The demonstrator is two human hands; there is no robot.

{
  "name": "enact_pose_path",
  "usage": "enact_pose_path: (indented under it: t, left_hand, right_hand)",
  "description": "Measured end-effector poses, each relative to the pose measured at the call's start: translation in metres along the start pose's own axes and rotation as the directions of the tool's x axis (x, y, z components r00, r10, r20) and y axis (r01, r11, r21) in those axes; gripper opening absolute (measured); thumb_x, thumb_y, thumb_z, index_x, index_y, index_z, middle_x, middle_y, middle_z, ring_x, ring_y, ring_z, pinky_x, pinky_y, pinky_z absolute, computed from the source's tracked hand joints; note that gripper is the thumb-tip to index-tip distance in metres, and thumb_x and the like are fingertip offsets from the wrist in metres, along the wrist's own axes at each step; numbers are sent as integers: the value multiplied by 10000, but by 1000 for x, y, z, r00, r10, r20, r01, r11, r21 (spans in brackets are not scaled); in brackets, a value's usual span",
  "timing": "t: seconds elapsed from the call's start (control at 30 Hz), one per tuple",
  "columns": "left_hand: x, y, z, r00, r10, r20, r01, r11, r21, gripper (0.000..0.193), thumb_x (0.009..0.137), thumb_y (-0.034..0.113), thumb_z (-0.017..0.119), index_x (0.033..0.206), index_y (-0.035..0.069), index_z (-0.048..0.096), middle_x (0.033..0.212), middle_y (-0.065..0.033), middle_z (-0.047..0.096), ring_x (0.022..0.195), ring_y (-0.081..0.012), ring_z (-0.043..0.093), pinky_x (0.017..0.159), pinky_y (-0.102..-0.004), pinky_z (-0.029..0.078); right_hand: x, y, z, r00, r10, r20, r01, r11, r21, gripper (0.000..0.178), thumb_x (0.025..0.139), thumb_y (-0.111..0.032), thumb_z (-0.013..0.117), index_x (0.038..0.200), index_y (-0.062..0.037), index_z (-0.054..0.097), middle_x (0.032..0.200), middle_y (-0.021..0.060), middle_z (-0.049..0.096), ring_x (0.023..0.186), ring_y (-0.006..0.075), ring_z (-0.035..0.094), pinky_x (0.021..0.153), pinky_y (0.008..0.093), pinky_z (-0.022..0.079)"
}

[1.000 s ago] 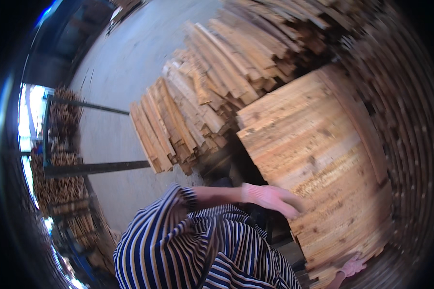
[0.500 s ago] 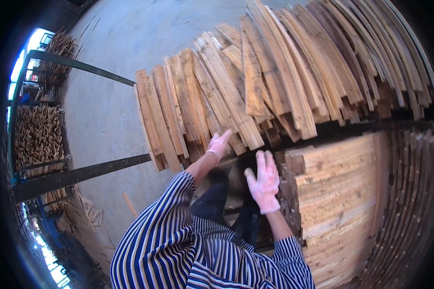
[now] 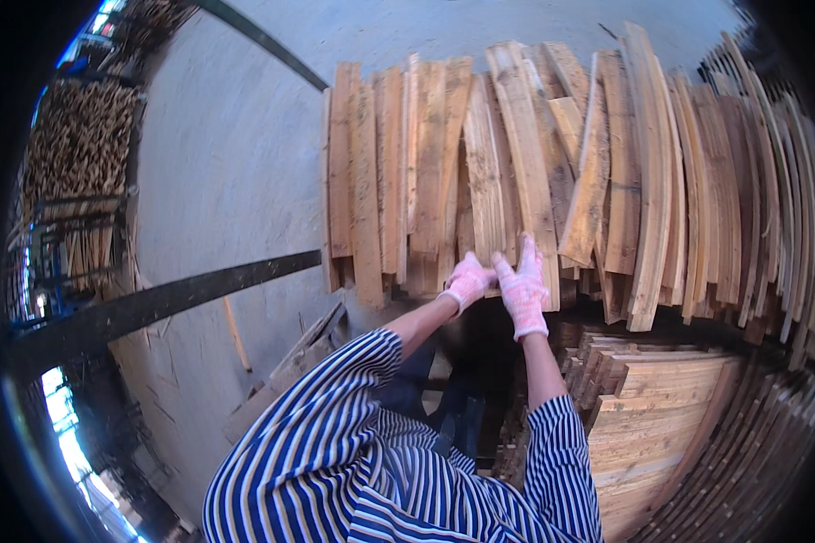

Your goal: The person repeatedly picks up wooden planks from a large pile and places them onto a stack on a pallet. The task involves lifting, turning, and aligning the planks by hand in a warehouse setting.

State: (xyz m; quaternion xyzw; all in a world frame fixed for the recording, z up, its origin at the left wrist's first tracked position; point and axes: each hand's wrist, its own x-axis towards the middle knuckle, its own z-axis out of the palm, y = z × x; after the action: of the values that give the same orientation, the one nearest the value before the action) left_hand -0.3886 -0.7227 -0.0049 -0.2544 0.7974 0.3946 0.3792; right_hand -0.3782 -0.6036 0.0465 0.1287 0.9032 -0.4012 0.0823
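Observation:
Both hands wear pale pink-and-white gloves and reach to the near ends of wooden planks laid side by side. My right hand [image 3: 522, 291] rests at the near end of a long light plank [image 3: 527, 149], its fingers stretched and spread over the wood. Beside it, almost touching, my left hand [image 3: 469, 282] meets the near end of a neighbouring plank [image 3: 483, 190]. Its thumb and fingers are apart; the fingertips are partly lost against the wood. Neither hand has lifted a plank.
A dark metal bar [image 3: 163, 303] runs in from the left to the plank row. Stacked boards [image 3: 661, 407] stand below right, with a darker stack [image 3: 761, 443] beyond. Bundled sticks [image 3: 80, 140] fill a rack at far left. Scrap wood [image 3: 290, 362] lies on the concrete floor [image 3: 217, 172].
My view has swung, so the plank row sits lower and straighter. My right hand has come up onto a plank, and my hands, apart before, are now side by side.

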Motion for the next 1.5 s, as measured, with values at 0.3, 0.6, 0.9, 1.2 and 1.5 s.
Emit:
enact_pose_path:
  t: [0.3, 0.6, 0.9, 1.2, 1.5]
  left_hand:
    - [-155, -63, -81, 914, 25, 406, 110, 946, -305, 752, 770, 360, 889, 1327, 23, 512, 1142, -102, 653, 992, -168, 635, 882, -331, 533]
    - [-18, -151, -126, 637, 185, -748, -469, 863, -186, 641, 947, 347, 679, 1395, -58, 463, 1378, -234, 528, 1272, -350, 526, 1103, -425, 410]
    - [18, -158, -137, 752, -144, -643, -77, 950, -303, 683, 877, 538, 708, 1309, 29, 564, 1260, -230, 638, 1144, -348, 633, 988, -418, 494]
    - [-56, -41, -179, 878, 478, -29, -369, 636, -678, 603, 955, 475, 669, 1356, 32, 585, 1177, -123, 706, 1006, -184, 695, 864, -335, 567]
    - [-170, -19, -136, 951, 300, 69, -73, 439, -895, 598, 943, 507, 670, 1274, 10, 625, 1122, -123, 719, 999, -215, 704, 880, -363, 574]
  right_hand:
    - [-15, -40, 37, 781, 137, 610, -607, 396, 689, 372, 890, -191, 741, 1172, -35, 556, 873, 79, 653, 721, 188, 667, 637, 378, 609]
    - [16, -126, 144, 940, 207, 271, -235, 969, 76, 905, 821, -581, 713, 1387, 84, 476, 1335, 282, 576, 1238, 406, 559, 1057, 460, 437]
    - [-20, -103, 164, 856, 286, 430, -441, 838, 321, 890, 797, -524, 807, 1416, 14, 460, 1226, 186, 649, 1107, 318, 622, 973, 417, 475]
    - [30, -91, 36, 694, -43, 718, -637, 427, 641, 469, 946, -387, 712, 1269, -58, 628, 1099, 64, 709, 912, 184, 694, 740, 375, 589]
    - [-49, -132, -96, 559, 21, 829, -730, 486, 481, 538, 904, -391, 742, 1248, 5, 618, 1055, 96, 694, 909, 204, 687, 771, 356, 602]
